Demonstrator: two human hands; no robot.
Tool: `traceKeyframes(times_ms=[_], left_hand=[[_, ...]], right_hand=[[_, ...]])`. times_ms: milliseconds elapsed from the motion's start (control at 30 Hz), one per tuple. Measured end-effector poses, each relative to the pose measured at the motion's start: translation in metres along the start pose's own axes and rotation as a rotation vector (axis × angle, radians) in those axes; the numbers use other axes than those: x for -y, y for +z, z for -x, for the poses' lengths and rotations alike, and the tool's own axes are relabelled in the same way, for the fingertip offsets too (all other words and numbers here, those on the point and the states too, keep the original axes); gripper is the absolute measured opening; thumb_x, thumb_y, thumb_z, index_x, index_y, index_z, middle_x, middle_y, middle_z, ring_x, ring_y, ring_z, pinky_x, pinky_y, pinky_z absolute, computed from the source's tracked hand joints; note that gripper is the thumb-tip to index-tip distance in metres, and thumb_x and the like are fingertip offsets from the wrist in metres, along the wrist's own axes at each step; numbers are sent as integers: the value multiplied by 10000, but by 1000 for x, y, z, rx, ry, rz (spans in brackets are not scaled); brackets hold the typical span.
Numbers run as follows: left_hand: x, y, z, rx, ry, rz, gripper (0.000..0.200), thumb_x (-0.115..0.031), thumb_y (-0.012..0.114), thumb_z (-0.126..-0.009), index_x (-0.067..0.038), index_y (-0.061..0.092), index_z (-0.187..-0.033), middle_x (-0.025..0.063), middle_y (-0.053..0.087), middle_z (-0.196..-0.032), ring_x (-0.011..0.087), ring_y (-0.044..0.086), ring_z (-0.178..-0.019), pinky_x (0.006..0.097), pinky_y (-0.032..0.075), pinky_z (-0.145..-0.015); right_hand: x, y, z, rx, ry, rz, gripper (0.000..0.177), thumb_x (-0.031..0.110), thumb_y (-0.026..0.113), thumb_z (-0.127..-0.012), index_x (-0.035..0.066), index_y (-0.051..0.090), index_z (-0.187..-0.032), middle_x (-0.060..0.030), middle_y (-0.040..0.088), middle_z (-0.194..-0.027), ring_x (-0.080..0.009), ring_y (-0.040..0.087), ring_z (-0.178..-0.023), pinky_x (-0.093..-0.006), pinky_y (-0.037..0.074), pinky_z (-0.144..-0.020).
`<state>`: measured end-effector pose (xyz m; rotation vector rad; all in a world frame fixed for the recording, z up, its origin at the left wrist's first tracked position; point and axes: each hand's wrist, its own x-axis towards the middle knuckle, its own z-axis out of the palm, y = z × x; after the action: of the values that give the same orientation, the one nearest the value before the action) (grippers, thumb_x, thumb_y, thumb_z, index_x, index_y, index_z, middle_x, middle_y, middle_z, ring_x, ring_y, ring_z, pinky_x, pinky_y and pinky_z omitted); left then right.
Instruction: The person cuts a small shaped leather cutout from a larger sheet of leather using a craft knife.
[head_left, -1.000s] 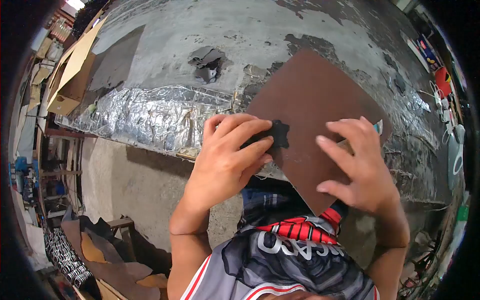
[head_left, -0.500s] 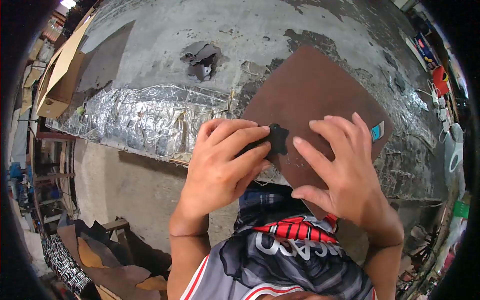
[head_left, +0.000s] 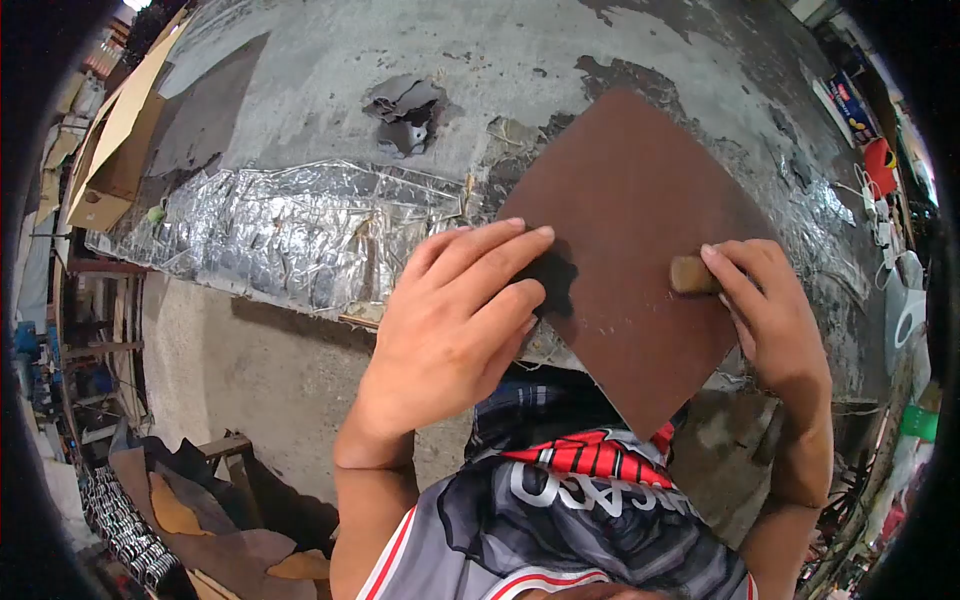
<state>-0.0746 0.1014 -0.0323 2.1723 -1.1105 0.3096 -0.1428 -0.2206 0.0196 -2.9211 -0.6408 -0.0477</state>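
A brown, diamond-shaped board [head_left: 640, 200] lies on the worn grey table [head_left: 310, 60] and reaches over its front edge. On the board's left part is a small black piece [head_left: 555, 283] with a wavy outline. My left hand [head_left: 455, 310] rests over that piece, fingers apart and pressing on it, palm down. Farther right, my right hand [head_left: 768, 310] grips a small brown block [head_left: 692, 275] between thumb and fingers, on the board's surface. The lower fingers of my right hand are partly hidden.
Crumpled dark scrap [head_left: 405, 115] lies behind my left hand. Shiny film [head_left: 300, 235] covers the table's front left. A cardboard box [head_left: 115, 170] stands at the left edge. Leather scraps [head_left: 200, 540] are piled low on the left; a white cable and a red item [head_left: 878, 165] sit at the right.
My right hand has moved right and now holds the brown block. The blue label seen at the board's right corner no longer shows. My left hand has barely moved.
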Motion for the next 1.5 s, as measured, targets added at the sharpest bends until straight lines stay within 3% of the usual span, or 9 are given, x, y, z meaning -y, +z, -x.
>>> traceKeyframes(times_ms=[133,233,267,367,567,700,733,933,1500], left_hand=[[1,1,1,2,27,-19,277,-122,747,-734,-65,720,-1004,111,692,-1241,340,632,-1155,479,468,-971],[-1,0,2,1,6,-12,300,-128,756,-724,-81,732,-1019,107,695,-1219,335,635,-1133,473,470,-962],[-1,-1,2,-2,-1,-4,306,-140,764,-720,-85,736,-1020,108,696,-1206,334,636,-1121,472,470,-955],[-3,-2,2,-7,-11,19,328,-180,787,-708,-96,748,-1022,111,699,-1171,333,638,-1087,471,471,-935],[0,-2,3,8,15,29,372,-256,805,-691,-117,766,-1033,113,699,-1137,332,637,-1046,473,473,-907],[0,-2,4,16,6,35,375,-265,803,-687,-128,771,-1034,107,701,-1137,327,642,-1033,469,480,-891],[0,-2,4,19,7,35,375,-265,802,-686,-131,772,-1035,105,702,-1138,326,644,-1030,468,482,-886],[2,-2,4,29,13,53,385,-258,793,-682,-141,776,-1048,100,706,-1153,321,646,-1030,465,486,-881],[3,-2,4,25,17,59,365,-252,781,-689,-148,786,-1038,92,716,-1149,312,655,-1023,457,490,-869]], right_hand=[[-2,3,1,-119,-37,46,601,-94,662,-763,-26,579,-1354,-166,644,-1189,-338,641,-1078,-420,521,-971],[4,3,11,-470,167,-193,542,-102,628,-834,-22,566,-1366,-151,647,-1152,-302,667,-989,-432,536,-953],[10,11,12,-696,240,-491,400,-71,625,-885,3,554,-1272,-133,642,-1121,-300,680,-962,-452,560,-920],[34,6,8,-927,20,-1124,307,-43,662,-897,53,499,-1140,-150,634,-1107,-350,683,-1020,-468,573,-906],[83,34,-4,-614,129,-1141,373,12,736,-862,77,494,-1138,-198,647,-1110,-356,703,-997,-453,583,-884],[72,6,-11,-269,-3,-700,372,-5,761,-810,59,623,-1149,-208,695,-1059,-342,726,-964,-394,591,-825],[74,6,-16,-274,4,-718,346,-10,766,-784,57,694,-1115,-207,722,-998,-344,737,-906,-384,595,-769],[75,11,-21,-261,13,-692,319,21,765,-803,21,686,-1111,-201,737,-956,-360,745,-798,-407,605,-705],[75,8,-29,-206,-6,-680,286,38,766,-799,-1,698,-1074,-186,740,-899,-334,751,-777,-386,609,-689]])
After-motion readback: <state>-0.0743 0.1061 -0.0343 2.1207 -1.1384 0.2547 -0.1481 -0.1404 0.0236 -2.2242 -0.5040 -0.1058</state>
